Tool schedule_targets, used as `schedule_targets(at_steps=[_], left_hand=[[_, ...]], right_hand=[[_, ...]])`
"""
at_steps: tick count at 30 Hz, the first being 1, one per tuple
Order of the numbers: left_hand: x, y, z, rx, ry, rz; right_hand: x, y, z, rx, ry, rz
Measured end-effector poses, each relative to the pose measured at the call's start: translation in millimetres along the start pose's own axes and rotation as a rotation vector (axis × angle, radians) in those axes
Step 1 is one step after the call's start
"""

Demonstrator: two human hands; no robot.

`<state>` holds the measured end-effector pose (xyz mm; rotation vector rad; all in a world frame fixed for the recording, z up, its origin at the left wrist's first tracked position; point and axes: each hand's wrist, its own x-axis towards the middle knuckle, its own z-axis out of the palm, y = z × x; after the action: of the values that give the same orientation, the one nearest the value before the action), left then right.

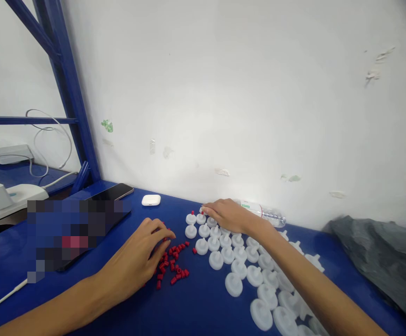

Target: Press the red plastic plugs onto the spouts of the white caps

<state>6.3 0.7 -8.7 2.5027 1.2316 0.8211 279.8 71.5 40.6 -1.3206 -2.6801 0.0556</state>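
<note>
The left hand (147, 245) hangs over the red caps (174, 280), fingers narrowly parted. Right of the caps, the right hand (229, 215) is above white discs (216, 260); its fingers' grip I cannot tell.

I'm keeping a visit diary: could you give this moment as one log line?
left hand: at red caps | right hand: at rear of white discs | bottle: lying near wall

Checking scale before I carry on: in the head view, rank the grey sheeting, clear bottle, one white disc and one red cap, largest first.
1. Grey sheeting
2. Clear bottle, partly hidden
3. White disc; nearer ones look bigger
4. Red cap
</note>
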Motion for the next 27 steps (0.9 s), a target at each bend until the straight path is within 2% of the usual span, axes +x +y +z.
schedule_targets(at_steps=[7, 17, 22, 27], left_hand=[[-2, -3, 2.1, 0.020, -0.025, -0.003], [-1, -4, 2.2, 0.029, -0.055, -0.002], [-1, -6, 3.3, 0.012, -0.055, 0.001], [0, -6, 2.8, 0.005, -0.040, 0.005]], right_hand=[[-9, -7, -8, -0.015, 0.031, 0.028], [-9, -6, 0, -0.023, 0.000, 0.026], [-16, -13, -9, 0.003, 0.105, 0.018], [-17, -23, -8, 0.097, 0.000, -0.102]])
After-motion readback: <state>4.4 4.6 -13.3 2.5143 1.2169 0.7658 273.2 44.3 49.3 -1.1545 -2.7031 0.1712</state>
